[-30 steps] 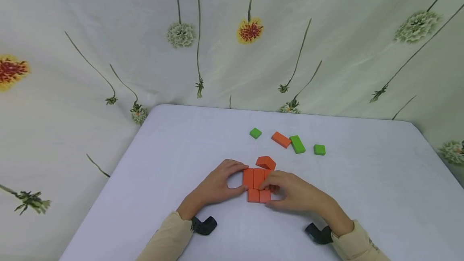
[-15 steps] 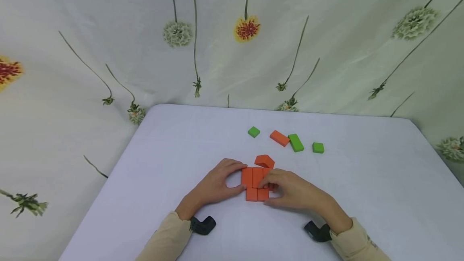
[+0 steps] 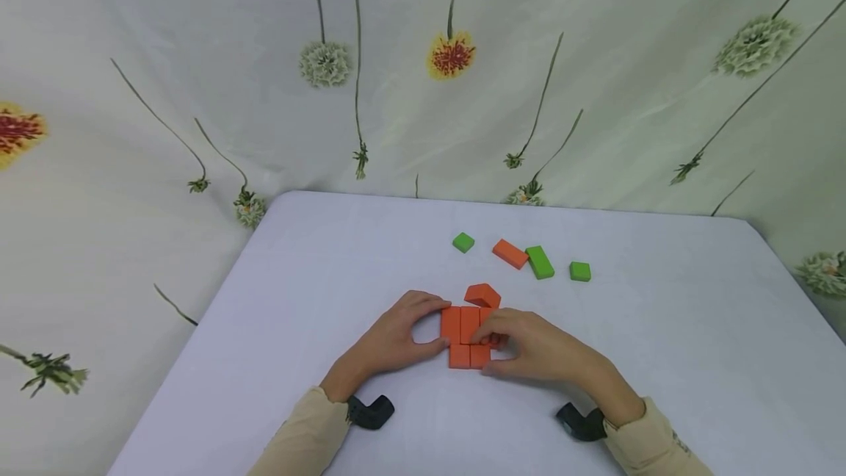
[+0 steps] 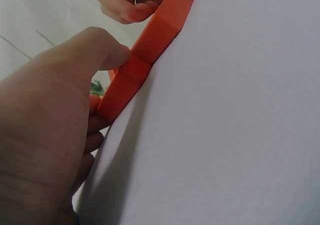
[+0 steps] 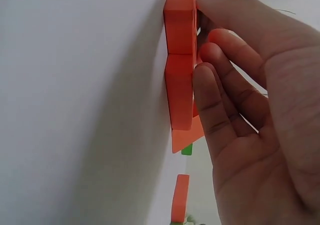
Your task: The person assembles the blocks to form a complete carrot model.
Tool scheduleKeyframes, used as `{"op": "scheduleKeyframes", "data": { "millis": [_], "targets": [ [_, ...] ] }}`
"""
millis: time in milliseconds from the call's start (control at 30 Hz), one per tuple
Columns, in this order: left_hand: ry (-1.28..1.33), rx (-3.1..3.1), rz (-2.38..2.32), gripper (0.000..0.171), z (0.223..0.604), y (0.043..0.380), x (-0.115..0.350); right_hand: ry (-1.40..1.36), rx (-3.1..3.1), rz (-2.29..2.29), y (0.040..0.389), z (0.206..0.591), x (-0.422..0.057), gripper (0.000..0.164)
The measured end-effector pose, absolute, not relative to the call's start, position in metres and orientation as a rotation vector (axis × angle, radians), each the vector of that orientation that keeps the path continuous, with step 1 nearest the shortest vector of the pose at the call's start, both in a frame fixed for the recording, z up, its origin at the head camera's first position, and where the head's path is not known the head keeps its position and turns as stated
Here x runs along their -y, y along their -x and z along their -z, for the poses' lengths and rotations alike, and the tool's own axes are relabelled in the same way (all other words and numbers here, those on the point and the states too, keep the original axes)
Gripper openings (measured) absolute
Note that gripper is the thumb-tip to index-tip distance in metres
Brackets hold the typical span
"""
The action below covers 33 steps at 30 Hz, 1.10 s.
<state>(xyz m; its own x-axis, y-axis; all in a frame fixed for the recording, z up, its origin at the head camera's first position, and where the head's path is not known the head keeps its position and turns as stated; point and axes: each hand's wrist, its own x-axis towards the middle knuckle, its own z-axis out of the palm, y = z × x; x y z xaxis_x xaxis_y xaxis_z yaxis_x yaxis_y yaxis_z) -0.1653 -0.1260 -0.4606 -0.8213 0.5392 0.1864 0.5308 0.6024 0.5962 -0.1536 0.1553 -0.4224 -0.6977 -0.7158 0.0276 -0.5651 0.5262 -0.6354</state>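
Orange blocks lie flat and edge to edge in a small cluster on the table in the head view: tall blocks such as the left one point(image 3: 451, 325) in the far row, two square blocks point(image 3: 459, 357) nearer. My left hand point(image 3: 396, 335) holds the left block, fingertip at its far corner and thumb at its near corner. On the right side, my right hand point(image 3: 542, 350) holds the cluster, thumb by the near square and curled fingers over the right tall block, partly hiding it. In the right wrist view, fingertips touch an orange block point(image 5: 179, 90). An angled orange block point(image 3: 482, 295) sits just behind.
Farther back on the white table point(image 3: 344, 255) lie a green square block point(image 3: 463, 242), an orange rectangular block point(image 3: 510, 253), a green rectangular block point(image 3: 540, 262) touching it, and another green square block point(image 3: 580, 271). A floral cloth point(image 3: 396, 109) hangs behind the table.
The head view has shifted slightly. Both hands keep their places at the orange cluster, and the blocks have not visibly moved.
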Motion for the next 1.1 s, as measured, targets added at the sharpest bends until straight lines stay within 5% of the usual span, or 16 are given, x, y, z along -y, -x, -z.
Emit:
{"op": "scheduleKeyframes", "data": {
  "millis": [1100],
  "targets": [
    [-0.890,-2.769,-1.047,0.054,0.457,0.163,0.126,0.728,-3.054,1.228,0.197,0.421,-0.165,0.036]
  ]
}}
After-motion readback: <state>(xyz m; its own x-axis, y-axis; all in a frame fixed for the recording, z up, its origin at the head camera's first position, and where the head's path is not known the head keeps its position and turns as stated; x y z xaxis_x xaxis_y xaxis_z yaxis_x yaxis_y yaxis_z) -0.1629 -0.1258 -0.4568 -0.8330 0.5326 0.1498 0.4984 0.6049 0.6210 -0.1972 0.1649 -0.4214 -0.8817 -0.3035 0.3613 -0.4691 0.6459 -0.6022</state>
